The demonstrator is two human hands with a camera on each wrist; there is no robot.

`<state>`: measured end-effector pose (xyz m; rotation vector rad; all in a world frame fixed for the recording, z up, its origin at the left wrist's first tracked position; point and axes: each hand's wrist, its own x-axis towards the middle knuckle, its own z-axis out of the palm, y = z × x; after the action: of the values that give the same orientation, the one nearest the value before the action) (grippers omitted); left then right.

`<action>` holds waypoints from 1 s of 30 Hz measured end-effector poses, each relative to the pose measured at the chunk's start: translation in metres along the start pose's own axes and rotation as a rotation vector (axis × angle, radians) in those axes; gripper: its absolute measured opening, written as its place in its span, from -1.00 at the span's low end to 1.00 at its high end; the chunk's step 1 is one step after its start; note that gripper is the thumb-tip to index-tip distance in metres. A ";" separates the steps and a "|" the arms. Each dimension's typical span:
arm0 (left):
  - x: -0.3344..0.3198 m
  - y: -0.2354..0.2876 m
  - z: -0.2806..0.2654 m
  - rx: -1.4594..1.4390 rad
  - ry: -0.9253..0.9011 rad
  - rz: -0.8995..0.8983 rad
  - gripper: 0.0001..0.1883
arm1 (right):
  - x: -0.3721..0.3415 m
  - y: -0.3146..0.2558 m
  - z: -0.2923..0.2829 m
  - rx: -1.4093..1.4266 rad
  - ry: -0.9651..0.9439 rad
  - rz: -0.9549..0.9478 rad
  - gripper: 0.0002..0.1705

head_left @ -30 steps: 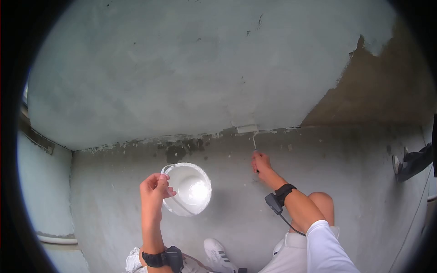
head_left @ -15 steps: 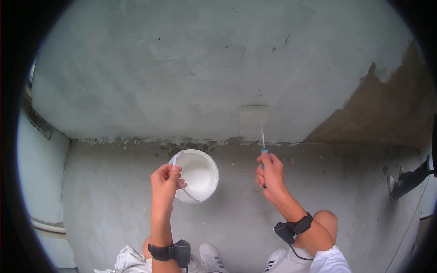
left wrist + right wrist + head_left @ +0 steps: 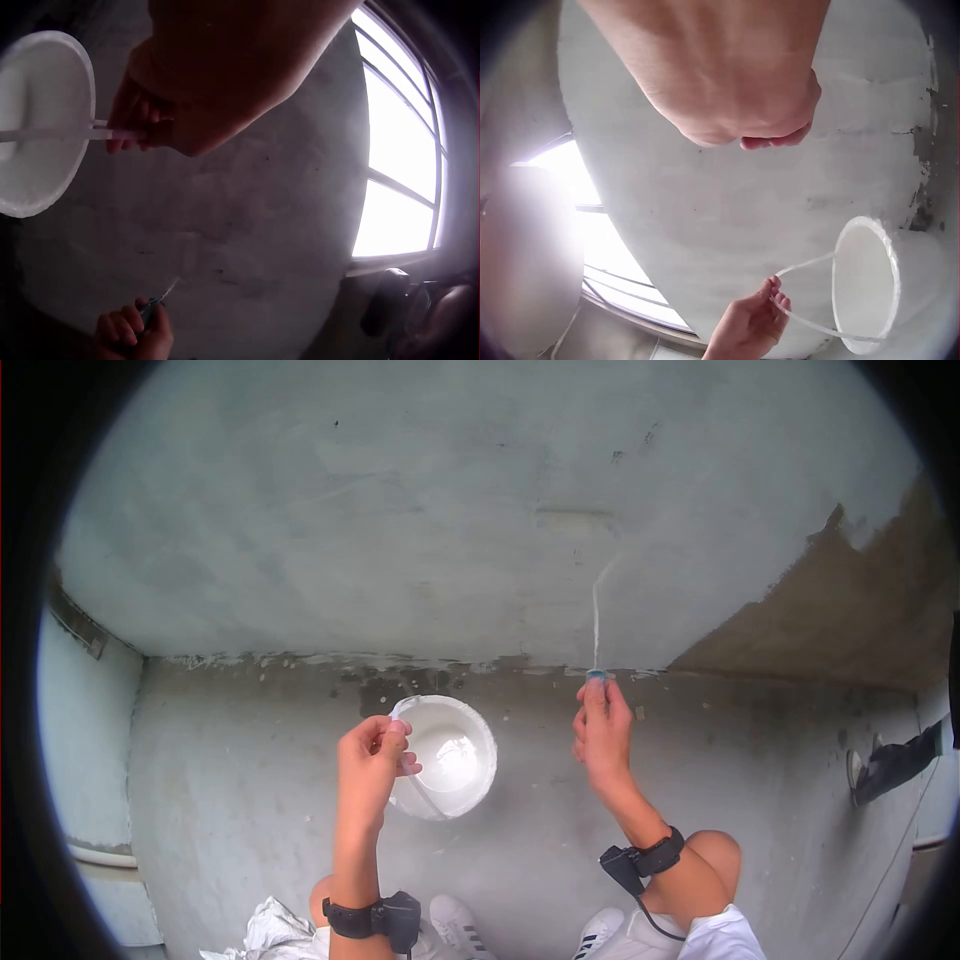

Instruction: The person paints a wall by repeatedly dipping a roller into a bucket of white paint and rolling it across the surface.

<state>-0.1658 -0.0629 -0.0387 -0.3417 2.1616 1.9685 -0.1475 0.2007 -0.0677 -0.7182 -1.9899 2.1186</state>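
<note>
The left hand [image 3: 372, 762] grips the thin handle [image 3: 424, 796] of a white bucket [image 3: 482, 758], which hangs with its opening facing up toward the head view and white paint [image 3: 455, 754] inside. In the right wrist view that handle [image 3: 810, 324] runs from the bucket [image 3: 868, 281] to the pinching fingers. To the right, the right hand [image 3: 606, 732] holds a blue roller grip [image 3: 597, 675]; its pale metal rod [image 3: 597, 622] extends up in front of the wall. The roller head is hard to make out against the wall.
The grey wall [image 3: 330, 560] has a brown patch [image 3: 820, 600] on its right. Below is the stained floor [image 3: 250, 780]. Another person's dark-clothed leg [image 3: 893, 768] stands at the far right. A bright window [image 3: 397, 157] shows in the left wrist view.
The right hand has raised the roller from the wall's bottom edge to higher on the wall. The left hand and bucket have shifted slightly right in the head view.
</note>
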 end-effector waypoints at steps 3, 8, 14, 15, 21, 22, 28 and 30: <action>-0.002 0.001 0.001 0.026 0.025 -0.012 -0.76 | 0.005 0.046 -0.006 -0.012 0.004 0.080 -0.60; -0.006 0.004 0.004 0.006 0.046 0.011 -0.74 | 0.012 0.077 -0.013 -0.127 0.006 -0.037 -0.59; -0.011 0.008 0.007 0.007 0.054 0.037 -0.76 | 0.019 0.060 -0.011 -0.168 -0.004 -0.162 -0.57; -0.011 0.010 0.007 0.011 0.052 0.037 -0.76 | 0.019 0.061 -0.010 -0.175 -0.003 -0.129 -0.56; -0.010 0.015 0.005 0.034 0.031 -0.004 -0.77 | 0.016 0.049 0.000 -0.154 -0.002 -0.079 -0.52; -0.010 0.016 0.005 0.033 0.030 -0.006 -0.77 | 0.018 0.042 0.003 -0.101 -0.031 -0.076 -0.55; -0.010 0.026 0.005 0.026 0.021 -0.006 -0.76 | 0.017 0.044 0.008 -0.003 -0.062 0.089 -0.57; -0.011 0.025 0.006 0.021 0.016 -0.004 -0.76 | 0.006 0.026 0.012 0.062 -0.072 0.184 -0.57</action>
<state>-0.1626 -0.0547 -0.0118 -0.3604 2.1876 1.9464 -0.1527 0.1898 -0.0948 -0.8560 -1.9516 2.3296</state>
